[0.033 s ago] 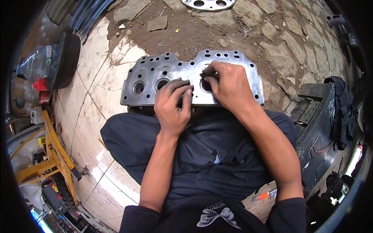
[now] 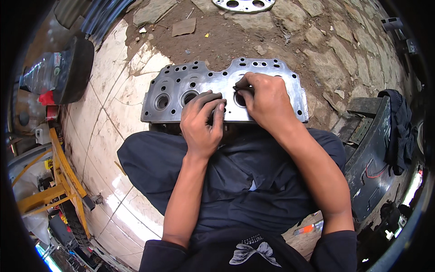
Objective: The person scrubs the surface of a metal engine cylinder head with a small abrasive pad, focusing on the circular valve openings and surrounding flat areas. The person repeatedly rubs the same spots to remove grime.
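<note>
In front of my lap sits a grey metal cylinder head, its machined face turned up, with round valve ports and several small dark holes. My left hand rests on its near edge at the middle, fingers lying over the face beside a port, thumb apart; nothing shows in it. Over a port right of the middle, my right hand is closed in a pinch. Between its thumb and forefinger a small dark piece shows, too small to tell its kind. That hand partly covers the port.
A flat metal plate with holes lies at the far side. Left stand a dark tub with a clear plastic bottle and a yellow metal frame. At right is a dark metal part with black cloth. An orange-handled tool lies near my right elbow.
</note>
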A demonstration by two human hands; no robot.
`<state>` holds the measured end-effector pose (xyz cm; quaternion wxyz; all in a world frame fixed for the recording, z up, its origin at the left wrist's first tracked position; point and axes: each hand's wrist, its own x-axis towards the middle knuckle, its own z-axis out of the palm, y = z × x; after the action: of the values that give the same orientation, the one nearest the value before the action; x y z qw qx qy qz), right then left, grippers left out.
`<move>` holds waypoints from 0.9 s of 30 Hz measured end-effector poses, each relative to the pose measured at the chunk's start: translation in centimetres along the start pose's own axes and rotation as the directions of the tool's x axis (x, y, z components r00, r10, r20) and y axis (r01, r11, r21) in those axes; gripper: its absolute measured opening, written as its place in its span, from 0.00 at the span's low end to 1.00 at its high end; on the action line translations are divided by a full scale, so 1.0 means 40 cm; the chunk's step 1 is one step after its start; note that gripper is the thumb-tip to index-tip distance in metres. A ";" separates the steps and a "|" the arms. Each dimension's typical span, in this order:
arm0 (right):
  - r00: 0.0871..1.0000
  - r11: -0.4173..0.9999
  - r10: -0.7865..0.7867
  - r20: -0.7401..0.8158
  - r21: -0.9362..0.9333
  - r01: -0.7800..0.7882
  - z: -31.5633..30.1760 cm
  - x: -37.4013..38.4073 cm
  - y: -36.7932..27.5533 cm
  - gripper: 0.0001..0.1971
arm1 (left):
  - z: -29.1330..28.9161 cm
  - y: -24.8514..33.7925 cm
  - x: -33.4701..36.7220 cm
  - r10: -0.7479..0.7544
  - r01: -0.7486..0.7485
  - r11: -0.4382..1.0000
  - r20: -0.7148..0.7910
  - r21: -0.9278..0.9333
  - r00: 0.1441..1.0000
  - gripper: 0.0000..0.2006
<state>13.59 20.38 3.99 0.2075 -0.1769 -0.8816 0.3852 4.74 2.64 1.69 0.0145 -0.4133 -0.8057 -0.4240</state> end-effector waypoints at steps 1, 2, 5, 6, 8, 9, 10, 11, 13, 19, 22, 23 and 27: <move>0.999 1.000 -0.014 0.032 0.026 0.013 0.002 -0.003 -0.004 0.04 | -0.002 0.004 0.001 -0.004 0.004 1.000 0.008 0.004 1.000 0.06; 0.998 0.999 0.013 0.055 0.041 -0.015 -0.002 -0.003 -0.005 0.05 | -0.004 0.007 0.002 -0.008 0.007 1.000 0.016 0.007 1.000 0.06; 0.999 0.999 0.034 0.025 0.000 -0.034 -0.004 0.021 0.007 0.06 | 0.007 -0.010 0.015 0.038 -0.037 0.999 -0.032 0.020 0.999 0.04; 0.998 1.000 0.008 0.059 -0.016 -0.007 0.001 0.017 0.007 0.06 | 0.009 -0.013 0.013 0.040 -0.039 0.999 -0.034 0.024 0.999 0.04; 0.991 0.998 -0.043 0.129 -0.044 0.049 0.004 0.008 0.004 0.08 | 0.012 -0.017 0.010 0.044 -0.043 0.999 -0.038 0.031 0.998 0.04; 0.989 1.000 0.017 0.146 0.018 -0.020 -0.022 0.014 -0.013 0.06 | 0.012 -0.018 0.009 0.045 -0.044 0.999 -0.039 0.031 0.998 0.04; 0.995 1.000 -0.011 0.098 -0.020 0.013 -0.013 0.013 -0.005 0.06 | 0.012 -0.018 0.009 0.046 -0.045 0.999 -0.040 0.030 0.998 0.04; 0.998 0.997 -0.042 0.052 -0.059 0.045 0.006 0.012 0.012 0.06 | 0.011 -0.017 0.009 0.047 -0.046 0.999 -0.041 0.029 0.998 0.04; 0.995 0.994 -0.051 0.085 -0.094 0.058 0.019 0.007 0.008 0.06 | 0.011 -0.014 0.011 0.038 -0.037 0.999 -0.034 0.034 0.999 0.04; 0.988 1.000 0.025 0.152 -0.003 -0.025 -0.009 0.016 0.005 0.07 | 0.015 -0.020 0.008 0.035 -0.034 0.998 -0.034 0.051 0.999 0.06; 0.963 0.972 0.171 0.209 0.122 -0.199 -0.070 0.024 0.016 0.10 | 0.011 -0.017 0.001 0.004 -0.006 0.993 0.012 0.119 1.000 0.13; 0.974 0.970 0.214 0.077 0.099 -0.221 -0.090 0.030 0.029 0.10 | 0.009 -0.013 0.000 -0.010 0.005 0.988 0.033 0.152 0.999 0.16; 0.938 0.932 0.295 -0.183 0.272 -0.240 -0.155 0.065 0.078 0.11 | 0.030 0.020 0.000 -0.021 -0.117 0.879 0.281 0.463 0.959 0.37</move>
<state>14.98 27.36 6.08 0.2696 -0.3108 -0.7658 0.4941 5.67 3.73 1.48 0.0127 -0.4725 -0.8682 -0.1508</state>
